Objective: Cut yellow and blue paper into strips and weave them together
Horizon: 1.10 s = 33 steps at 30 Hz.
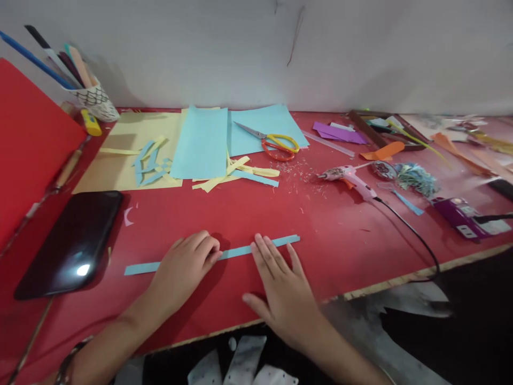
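A long light-blue paper strip (236,252) lies across the red tabletop in front of me, slightly slanted. My left hand (190,259) rests over its left half with curled fingers, thumb and forefinger closed at the strip; the part beneath the hand is hidden. Toward the other end, my right hand (280,283) lies flat, its fingers stretched out and the fingertips pressing on the strip. Its thumb points left, apart from the paper. Behind the hands sits a small pile of yellow strips (236,174) with a blue one among them.
Scissors (276,144) lie on blue paper sheets (204,141) at the back. A pink glue gun (352,179) trails a cord on the right, near a purple power adapter (460,216). At left are a black phone (72,243) and a pen cup (96,101).
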Motion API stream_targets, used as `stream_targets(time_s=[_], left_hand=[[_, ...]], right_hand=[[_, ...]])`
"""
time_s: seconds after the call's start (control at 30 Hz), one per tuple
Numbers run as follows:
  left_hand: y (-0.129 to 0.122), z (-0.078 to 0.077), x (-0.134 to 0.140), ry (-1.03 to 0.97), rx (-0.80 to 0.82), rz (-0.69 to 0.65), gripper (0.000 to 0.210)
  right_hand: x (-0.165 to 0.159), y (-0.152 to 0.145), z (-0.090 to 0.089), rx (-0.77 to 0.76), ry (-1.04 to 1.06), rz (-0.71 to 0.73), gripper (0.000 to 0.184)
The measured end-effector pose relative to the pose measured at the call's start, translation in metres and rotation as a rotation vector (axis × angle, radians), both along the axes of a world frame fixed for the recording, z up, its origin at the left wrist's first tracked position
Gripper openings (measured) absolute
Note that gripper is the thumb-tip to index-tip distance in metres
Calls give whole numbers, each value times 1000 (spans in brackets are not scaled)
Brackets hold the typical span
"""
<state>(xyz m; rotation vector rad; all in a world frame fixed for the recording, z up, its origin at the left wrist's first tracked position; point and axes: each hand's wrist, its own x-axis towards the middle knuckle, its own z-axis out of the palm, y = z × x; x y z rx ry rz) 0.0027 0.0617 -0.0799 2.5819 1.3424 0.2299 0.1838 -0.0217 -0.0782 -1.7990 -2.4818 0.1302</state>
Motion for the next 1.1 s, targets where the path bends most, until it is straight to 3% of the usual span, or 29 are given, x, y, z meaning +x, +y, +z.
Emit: stream_targets(time_s=[0.37, 0.53, 0.8, 0.93, 1.1], left_hand=[[2, 2, -1, -32, -34, 0, 22], [3, 3, -4, -77, -44, -38, 24], [-7, 1, -32, -129, -76, 70, 25], [-10, 0, -45, -172, -67, 108, 25], [-8, -1, -34, -141, -90, 42, 23]], right_hand=[[48, 2, -4, 60, -62, -110, 54], [51, 7, 1, 48, -42, -98, 50], [52, 9, -4, 74, -48, -94, 49], [39, 9, -2, 191, -20, -132, 52], [-8, 14, 8, 356, 27, -71, 54]])
